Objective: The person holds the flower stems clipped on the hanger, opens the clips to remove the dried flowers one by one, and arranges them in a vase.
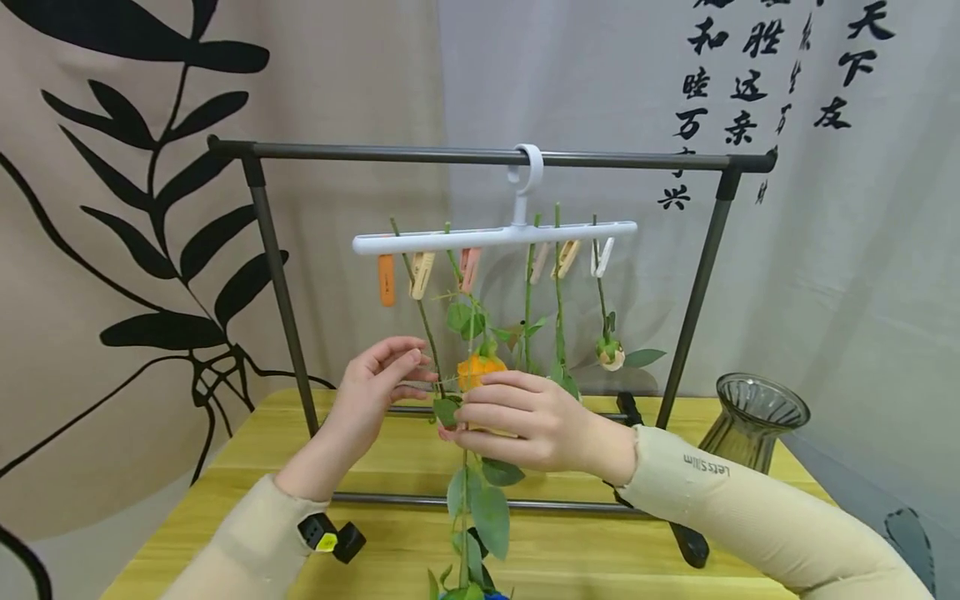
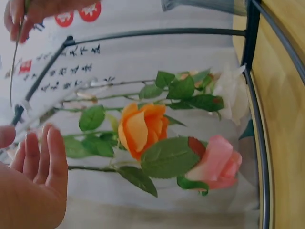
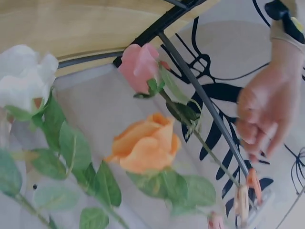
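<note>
Leafy stem [image 1: 464, 510] in right fingers [image 1: 498, 417]

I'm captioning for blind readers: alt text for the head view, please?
A right hand holds a leafy stem, the left hand beside it. Behind them, flowers hang upside down from a white hanger on a dark rack.

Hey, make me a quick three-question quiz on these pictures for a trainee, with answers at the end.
1. In the head view, what glass object stands at the right of the table?
2. True or false: the orange rose hangs with its bloom downward.
3. Which holds the leafy stem: the left hand or the right hand?

Key: 1. A vase. 2. True. 3. The right hand.
</note>
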Motion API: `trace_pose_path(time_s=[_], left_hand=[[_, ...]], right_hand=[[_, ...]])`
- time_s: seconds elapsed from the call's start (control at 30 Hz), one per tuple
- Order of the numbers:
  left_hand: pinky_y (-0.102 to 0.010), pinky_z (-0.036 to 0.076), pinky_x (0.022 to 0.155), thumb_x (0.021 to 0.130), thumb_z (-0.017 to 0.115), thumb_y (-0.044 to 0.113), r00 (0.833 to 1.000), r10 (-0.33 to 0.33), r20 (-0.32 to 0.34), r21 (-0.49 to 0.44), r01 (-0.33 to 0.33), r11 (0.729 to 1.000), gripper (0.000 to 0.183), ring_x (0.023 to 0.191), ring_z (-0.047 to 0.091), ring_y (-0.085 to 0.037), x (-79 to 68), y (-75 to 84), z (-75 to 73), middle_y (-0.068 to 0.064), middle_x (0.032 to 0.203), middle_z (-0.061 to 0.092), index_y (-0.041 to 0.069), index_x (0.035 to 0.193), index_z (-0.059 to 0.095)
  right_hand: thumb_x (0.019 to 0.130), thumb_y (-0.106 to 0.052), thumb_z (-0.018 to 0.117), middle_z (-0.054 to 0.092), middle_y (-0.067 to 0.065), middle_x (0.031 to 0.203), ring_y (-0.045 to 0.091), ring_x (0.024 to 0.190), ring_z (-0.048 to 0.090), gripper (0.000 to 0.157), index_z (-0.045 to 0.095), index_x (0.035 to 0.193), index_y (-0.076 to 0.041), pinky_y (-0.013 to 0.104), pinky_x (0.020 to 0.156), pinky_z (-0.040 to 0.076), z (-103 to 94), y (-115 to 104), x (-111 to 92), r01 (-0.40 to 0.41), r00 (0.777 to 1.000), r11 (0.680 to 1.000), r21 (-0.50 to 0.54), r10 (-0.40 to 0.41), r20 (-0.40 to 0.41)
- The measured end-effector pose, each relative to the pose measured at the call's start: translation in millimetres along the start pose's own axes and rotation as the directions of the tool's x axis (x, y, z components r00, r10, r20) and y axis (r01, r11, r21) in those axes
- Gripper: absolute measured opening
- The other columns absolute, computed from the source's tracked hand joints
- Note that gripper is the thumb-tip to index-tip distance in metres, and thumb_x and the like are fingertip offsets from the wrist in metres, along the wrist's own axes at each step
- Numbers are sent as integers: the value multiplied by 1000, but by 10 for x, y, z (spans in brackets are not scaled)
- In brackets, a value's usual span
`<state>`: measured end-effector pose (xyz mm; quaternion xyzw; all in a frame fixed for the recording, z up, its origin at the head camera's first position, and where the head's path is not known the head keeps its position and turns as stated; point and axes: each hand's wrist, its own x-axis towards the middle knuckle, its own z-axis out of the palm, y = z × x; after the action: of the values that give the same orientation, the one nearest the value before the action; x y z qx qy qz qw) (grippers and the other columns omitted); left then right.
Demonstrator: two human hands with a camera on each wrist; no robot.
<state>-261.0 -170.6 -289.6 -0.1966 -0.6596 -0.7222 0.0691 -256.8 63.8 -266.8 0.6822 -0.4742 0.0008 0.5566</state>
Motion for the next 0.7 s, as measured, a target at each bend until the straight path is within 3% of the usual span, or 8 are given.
trace_pose_path(time_s=[0.13, 0.23, 0.47, 0.57, 0.7], left_hand=[[-29, 52, 76, 98, 60, 22, 988, 3, -154, 15, -1, 1000, 31, 95, 58, -15, 176, -33, -25, -2, 105, 57, 6, 124, 52], [-33, 48, 83, 98, 60, 23, 975, 9, -222, 17, -5, 1000, 39, 105, 51, -16, 326, -53, -37, -4, 118, 52, 6, 131, 48], [-42, 40, 99, 97, 62, 21, 974, 4, -228, -80, -23, 997, 50, 122, 49, -17, 600, -79, 19, -9, 141, 50, 9, 143, 45], [-39, 41, 98, 97, 62, 19, 973, 11, -232, -121, -41, 992, 50, 119, 52, -17, 647, -63, 57, -7, 136, 55, 7, 142, 45], [-38, 42, 95, 97, 61, 19, 971, 45, -235, -141, -80, 987, 39, 109, 57, -17, 673, -40, 65, 3, 113, 68, 6, 133, 50]], right_hand=[[95, -4, 61, 70, 9, 99, 22, 89, 67, 13, 73, 99, -9, 38, 83, 54, -177, 48, -31, -26, 999, 1000, 3, 26, -41], [95, -4, 61, 70, 11, 96, 25, 86, 67, 12, 72, 97, -7, 39, 77, 55, -289, 102, -46, -54, 996, 999, -5, 53, -68], [97, -6, 59, 70, 14, 92, 28, 80, 66, 13, 71, 94, -1, 42, 73, 54, -553, 244, -75, -136, 987, 991, -13, 134, -89], [98, -6, 55, 70, 15, 90, 30, 78, 66, 18, 71, 92, 1, 42, 70, 54, -633, 300, -109, -174, 980, 985, -13, 172, -100], [98, -5, 53, 69, 16, 91, 31, 79, 65, 20, 71, 93, 1, 42, 70, 54, -698, 359, -183, -229, 970, 973, -15, 227, -91]])
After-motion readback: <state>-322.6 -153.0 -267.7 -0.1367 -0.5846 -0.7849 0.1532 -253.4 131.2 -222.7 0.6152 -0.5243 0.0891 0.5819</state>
